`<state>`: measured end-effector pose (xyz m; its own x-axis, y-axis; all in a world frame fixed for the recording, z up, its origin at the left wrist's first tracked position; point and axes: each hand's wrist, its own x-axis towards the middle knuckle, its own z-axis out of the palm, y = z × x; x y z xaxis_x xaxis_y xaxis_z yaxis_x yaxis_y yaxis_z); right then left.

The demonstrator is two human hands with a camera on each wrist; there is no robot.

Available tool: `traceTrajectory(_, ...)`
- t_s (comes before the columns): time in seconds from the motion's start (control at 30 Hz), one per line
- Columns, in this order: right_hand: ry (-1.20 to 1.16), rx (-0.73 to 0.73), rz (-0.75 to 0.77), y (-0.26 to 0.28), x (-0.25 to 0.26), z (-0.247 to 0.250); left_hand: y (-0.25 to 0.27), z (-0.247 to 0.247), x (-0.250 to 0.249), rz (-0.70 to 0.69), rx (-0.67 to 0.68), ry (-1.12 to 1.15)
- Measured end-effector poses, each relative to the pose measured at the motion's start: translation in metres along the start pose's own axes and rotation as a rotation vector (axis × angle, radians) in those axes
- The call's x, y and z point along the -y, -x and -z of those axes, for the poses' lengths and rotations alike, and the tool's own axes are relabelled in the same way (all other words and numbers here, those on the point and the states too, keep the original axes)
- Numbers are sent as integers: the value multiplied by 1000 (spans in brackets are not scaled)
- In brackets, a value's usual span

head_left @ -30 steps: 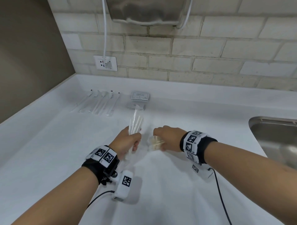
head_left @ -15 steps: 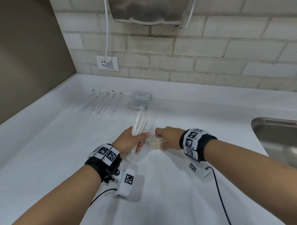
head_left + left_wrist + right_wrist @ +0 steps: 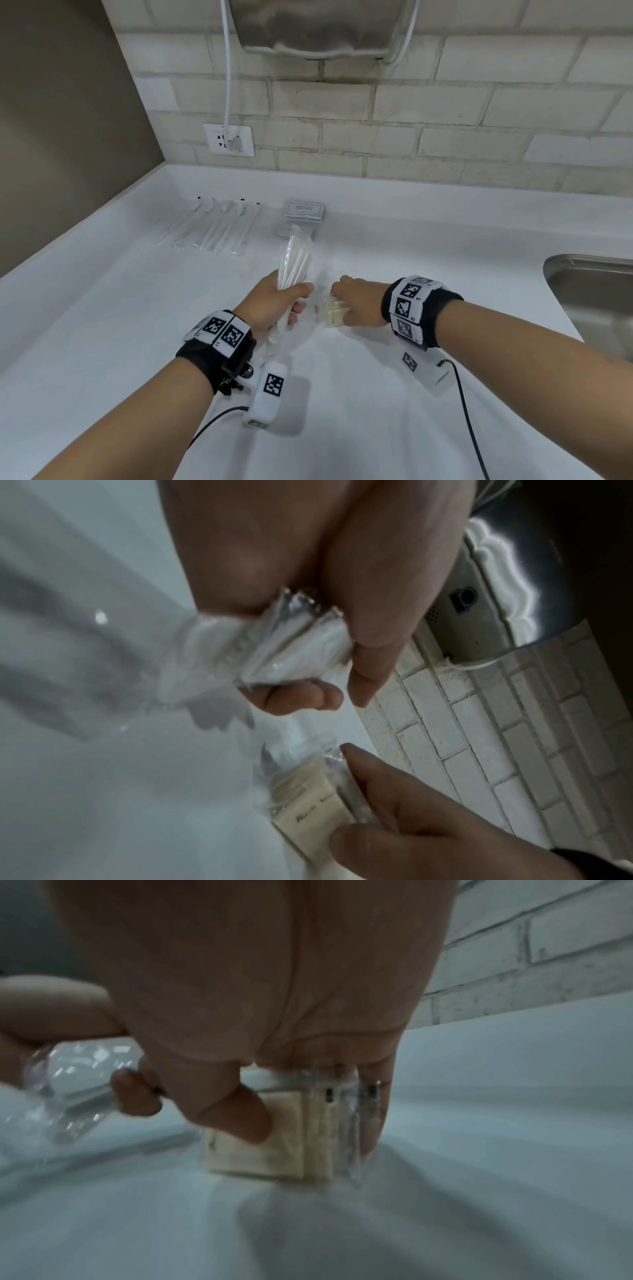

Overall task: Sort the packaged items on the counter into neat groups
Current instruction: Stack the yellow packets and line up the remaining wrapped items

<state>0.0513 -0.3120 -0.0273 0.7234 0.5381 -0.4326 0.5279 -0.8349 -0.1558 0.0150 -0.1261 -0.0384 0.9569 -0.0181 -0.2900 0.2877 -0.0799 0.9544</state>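
Note:
My left hand point(image 3: 274, 305) grips a bundle of clear-wrapped white sticks point(image 3: 294, 260), held upright over the middle of the white counter point(image 3: 102, 325); the wrappers point(image 3: 274, 647) bunch between thumb and fingers. Just to its right, my right hand point(image 3: 356, 301) holds a stack of cream soap packets point(image 3: 332, 310) in clear wrap, their lower edge on the counter. The thumb and fingers pinch the soap packets point(image 3: 274, 1134) from both sides. The cream packets point(image 3: 308, 802) carry script lettering.
At the back left lies a row of several wrapped toothbrushes point(image 3: 212, 224). Beside them sits a small grey packet stack point(image 3: 303, 214). A steel sink point(image 3: 596, 301) is at the right edge. A wall socket point(image 3: 228, 139) and a metal dispenser point(image 3: 322, 27) hang on the brick wall.
Both hands have shifted slightly right and away from me with their items. The stick bundle stays upright; the soap stack stays in my right hand's grip.

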Motion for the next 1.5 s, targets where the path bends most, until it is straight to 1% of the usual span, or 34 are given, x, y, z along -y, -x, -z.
traceTrajectory(0.1, -175, -26, -46, -14, -7, 16, -2, 11, -6, -16, -29, 25)
traceTrajectory(0.27, -258, -75, -109, -51, -18, 46, -6, 34, -13, -28, -59, 50)
traceTrajectory(0.4, -349, -102, -270, -73, -50, 72, -16, 50, -14, -26, -65, 33)
traceTrajectory(0.5, -282, -9, -351, -79, -67, 88, -32, 55, -18, -17, -55, 40)
traceTrajectory(0.57, -239, 19, -377, -86, -74, 92, -43, 55, -21, -12, -43, 61)
traceTrajectory(0.67, -271, -4, -411, -97, -85, 91, -59, 52, -24, -16, -18, 71)
traceTrajectory(0.77, -262, -42, -415, -104, -91, 87, -73, 50, -25, -12, 8, 74)
traceTrajectory(0.83, -229, -49, -423, -107, -94, 84, -78, 49, -24, -7, 26, 73)
traceTrajectory(0.9, -243, -78, -440, -108, -96, 82, -80, 50, -23, -6, 43, 67)
traceTrajectory(0.97, -253, -150, -385, -103, -92, 84, -80, 51, -22, -8, 65, 56)
traceTrajectory(1.0, -267, -212, -333, -99, -87, 86, -79, 52, -21, -12, 76, 51)
traceTrajectory(1.1, -339, -425, -111, -83, -53, 91, -74, 51, -20, -17, 108, 56)
traceTrajectory(1.17, -361, -482, 62, -71, -22, 93, -69, 50, -18, -17, 126, 71)
traceTrajectory(1.23, -361, -488, 174, -60, 7, 93, -62, 48, -18, -21, 148, 105)
traceTrajectory(1.27, -395, -476, 184, -57, 18, 91, -57, 47, -18, -26, 167, 139)
traceTrajectory(1.3, -465, -456, 158, -54, 27, 89, -52, 46, -18, -33, 192, 182)
traceTrajectory(1.37, -669, -425, 40, -49, 38, 84, -42, 45, -20, -46, 245, 260)
traceTrajectory(1.43, -783, -455, -43, -45, 43, 76, -32, 42, -19, -49, 286, 311)
traceTrajectory(1.5, -837, -528, -28, -39, 43, 69, -24, 38, -15, -55, 316, 327)
